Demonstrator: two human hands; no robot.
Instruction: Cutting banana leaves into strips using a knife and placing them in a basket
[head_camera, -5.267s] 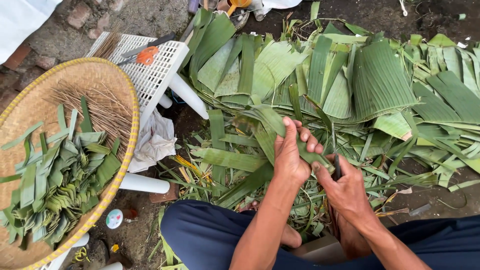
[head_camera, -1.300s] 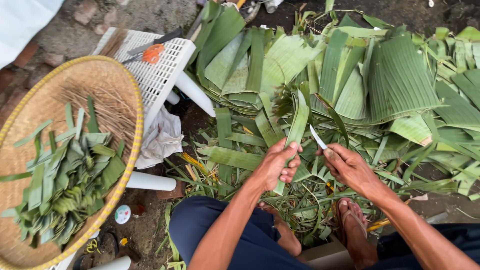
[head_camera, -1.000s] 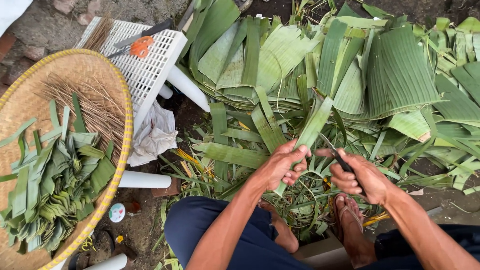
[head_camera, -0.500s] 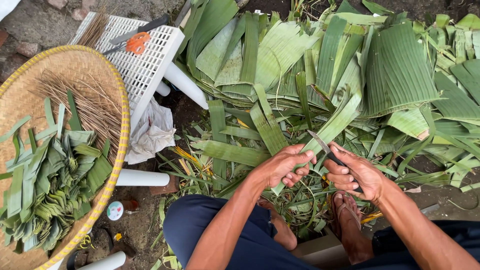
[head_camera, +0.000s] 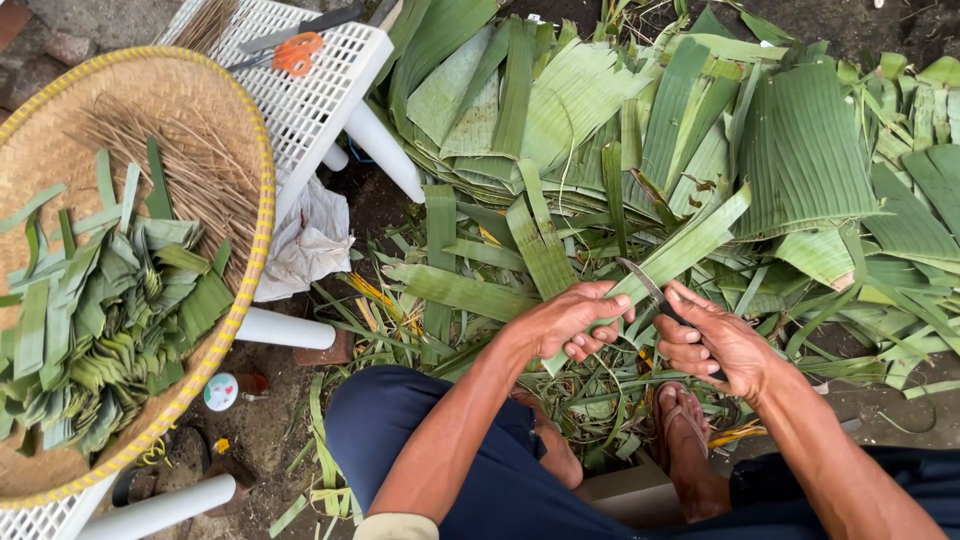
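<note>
My left hand (head_camera: 568, 320) grips the lower end of a long green leaf strip (head_camera: 690, 242) that slants up to the right. My right hand (head_camera: 715, 342) holds a small knife (head_camera: 645, 284); its blade rests against the strip just beside my left fingers. Both hands are over my knees and sandalled feet, above a litter of leaf trimmings (head_camera: 600, 395). A big pile of banana leaves (head_camera: 640, 120) lies on the ground just beyond my hands.
At the left a round woven tray (head_camera: 215, 120) holds folded leaf pieces (head_camera: 110, 310) and thin brown sticks (head_camera: 190, 170). It rests on an overturned white plastic stool (head_camera: 320, 90) with orange-handled scissors (head_camera: 290, 50) on it. A white cloth (head_camera: 305, 245) lies beneath.
The leaf strip has tilted from nearly upright to slanting right. My right hand brought the knife back against it near my left fingers. The view shifted slightly.
</note>
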